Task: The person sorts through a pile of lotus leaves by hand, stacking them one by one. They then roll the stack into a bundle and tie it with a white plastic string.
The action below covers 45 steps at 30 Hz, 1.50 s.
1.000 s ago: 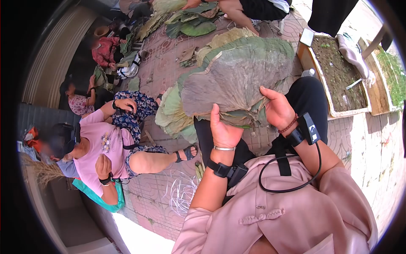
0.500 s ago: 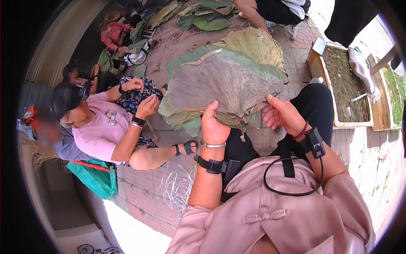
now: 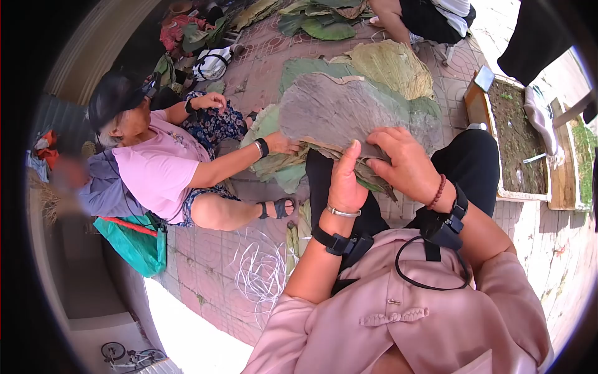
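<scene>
Our left hand (image 3: 347, 194) clasped a stack of dried leaves (image 3: 336, 109) in front of us, thumb on top. Our right hand (image 3: 408, 163) had just moved inward over its lower edge, fingers bent, so both hands met there; we couldn't tell whether the right ones pinched. A neighbour's hand (image 3: 285, 143) had reached the left edge, crowding that side. White strings (image 3: 261, 271) lay on the paving (image 3: 199, 265).

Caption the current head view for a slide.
Left hand grips layered leaves, right hand on top, a co-worker's hand at their edge.
</scene>
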Tool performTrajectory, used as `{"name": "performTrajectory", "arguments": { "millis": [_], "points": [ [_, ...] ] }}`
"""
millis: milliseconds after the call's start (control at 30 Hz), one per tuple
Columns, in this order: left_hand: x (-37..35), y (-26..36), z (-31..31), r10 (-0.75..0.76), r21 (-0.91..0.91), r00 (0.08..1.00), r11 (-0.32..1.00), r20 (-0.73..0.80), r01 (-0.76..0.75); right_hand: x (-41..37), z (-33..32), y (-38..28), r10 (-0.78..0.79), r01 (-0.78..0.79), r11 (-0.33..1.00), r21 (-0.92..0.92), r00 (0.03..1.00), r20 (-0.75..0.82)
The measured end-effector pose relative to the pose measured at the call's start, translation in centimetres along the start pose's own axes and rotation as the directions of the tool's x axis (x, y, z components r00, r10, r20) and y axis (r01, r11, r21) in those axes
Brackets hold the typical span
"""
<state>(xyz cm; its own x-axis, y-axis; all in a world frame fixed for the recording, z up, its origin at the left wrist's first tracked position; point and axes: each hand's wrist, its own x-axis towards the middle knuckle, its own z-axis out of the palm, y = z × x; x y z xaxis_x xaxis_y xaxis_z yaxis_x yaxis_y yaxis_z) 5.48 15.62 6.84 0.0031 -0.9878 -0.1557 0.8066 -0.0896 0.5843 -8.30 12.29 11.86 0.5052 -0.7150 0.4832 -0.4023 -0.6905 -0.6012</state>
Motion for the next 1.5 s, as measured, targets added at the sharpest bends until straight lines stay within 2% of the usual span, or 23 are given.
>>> {"name": "performTrajectory", "arguments": {
  "millis": [100,200,267,300,400,433,500,567,633,667,733,767,833,900,967,1033,1100,1133,1200,1333,1400,1433,1500],
  "points": [
    [-0.1,0.1,0.4,0.001,0.002,1.000,1.000,0.005,-0.001,0.0,0.1,0.2,0.040,-0.039,0.999,0.021,0.999,-0.013],
    [-0.4,0.5,1.2,0.085,0.017,0.996,0.996,0.024,-0.085,0.4,0.1,0.7,0.128,-0.124,0.990,0.070,0.990,-0.055],
    [-0.2,0.7,0.4,0.058,0.070,0.998,0.996,-0.020,-0.056,1.0,-0.3,0.6,0.391,-0.385,0.882,0.272,0.920,0.032],
    [-0.1,0.8,-0.1,0.058,0.071,0.998,0.996,-0.017,-0.056,1.3,-0.2,1.2,0.391,-0.384,0.883,0.271,0.920,0.029],
    [0.1,1.4,-2.0,0.016,0.043,0.981,0.999,-0.193,-0.008,2.7,-0.2,3.2,0.403,-0.343,0.765,0.544,0.915,0.011],
    [-0.1,2.0,-2.9,0.015,0.046,0.982,0.999,-0.189,-0.006,3.4,-0.4,3.7,0.404,-0.341,0.766,0.544,0.915,0.005],
    [-0.9,3.4,-4.2,-0.059,-0.011,0.959,0.998,-0.276,0.058,5.1,-1.0,4.8,0.402,-0.258,0.618,0.743,0.916,-0.017],
    [-2.0,4.6,-4.7,-0.069,0.011,0.960,0.997,-0.272,0.075,7.3,-2.2,5.1,0.386,-0.239,0.622,0.746,0.922,-0.026],
    [-3.2,5.3,-4.7,-0.061,-0.077,0.968,0.996,-0.243,0.044,9.7,-3.2,4.6,0.407,-0.223,0.410,0.884,0.912,0.041],
    [-3.5,5.5,-5.1,-0.067,-0.067,0.969,0.996,-0.238,0.052,10.7,-3.3,5.3,0.413,-0.215,0.408,0.887,0.910,0.030],
    [-3.7,5.5,-5.9,-0.030,-0.050,0.963,0.999,-0.269,0.017,12.7,-3.5,7.1,0.321,-0.096,0.178,0.979,0.947,0.035],
    [-3.8,5.7,-6.1,-0.033,-0.044,0.964,0.999,-0.265,0.022,13.4,-3.6,8.1,0.324,-0.089,0.177,0.980,0.946,0.027],
    [-3.8,5.8,-6.3,-0.019,-0.058,0.954,0.998,-0.299,0.002,14.3,-3.5,10.3,0.368,0.040,0.099,0.994,0.927,-0.074],
    [-3.8,5.9,-6.6,-0.018,-0.055,0.954,0.998,-0.300,0.001,13.7,-2.6,13.5,0.422,0.048,0.141,0.989,0.900,-0.104],
    [-3.9,6.0,-6.7,-0.017,-0.038,0.943,0.999,-0.332,0.005,12.3,-1.1,16.2,0.685,-0.110,0.178,0.978,0.727,-0.043],
    [-3.9,6.1,-7.2,-0.027,-0.025,0.940,0.999,-0.340,0.020,9.9,0.6,17.5,0.815,-0.251,0.169,0.953,0.579,0.008],
    [-3.8,6.2,-7.1,-0.035,-0.004,0.940,0.999,-0.339,0.036,7.0,3.6,20.8,0.906,-0.336,0.169,0.927,0.422,-0.013],
    [-3.7,6.2,-7.1,-0.039,0.001,0.941,0.999,-0.335,0.042,5.8,4.8,22.2,0.908,-0.330,0.169,0.929,0.418,-0.017],
    [-3.7,6.2,-7.2,-0.034,0.025,0.936,0.999,-0.351,0.046,4.3,6.2,23.2,0.965,-0.381,0.105,0.918,0.262,-0.001],
    [-3.6,6.2,-7.5,-0.044,0.040,0.923,0.997,-0.381,0.064,4.1,4.8,21.9,0.958,-0.333,0.040,0.942,0.281,0.059],
    [-3.5,6.2,-7.5,-0.054,0.014,0.926,0.998,-0.374,0.063,4.4,3.9,21.2,0.955,-0.531,0.085,0.843,0.285,0.084],
    [-3.4,6.2,-7.5,-0.054,0.017,0.927,0.998,-0.372,0.065,4.4,4.0,21.4,0.955,-0.528,0.085,0.845,0.284,0.082],
    [-3.5,6.1,-7.5,-0.025,0.045,0.934,0.998,-0.356,0.043,4.4,4.4,21.5,0.921,-0.432,0.213,0.877,0.388,-0.032]
  ]
}}
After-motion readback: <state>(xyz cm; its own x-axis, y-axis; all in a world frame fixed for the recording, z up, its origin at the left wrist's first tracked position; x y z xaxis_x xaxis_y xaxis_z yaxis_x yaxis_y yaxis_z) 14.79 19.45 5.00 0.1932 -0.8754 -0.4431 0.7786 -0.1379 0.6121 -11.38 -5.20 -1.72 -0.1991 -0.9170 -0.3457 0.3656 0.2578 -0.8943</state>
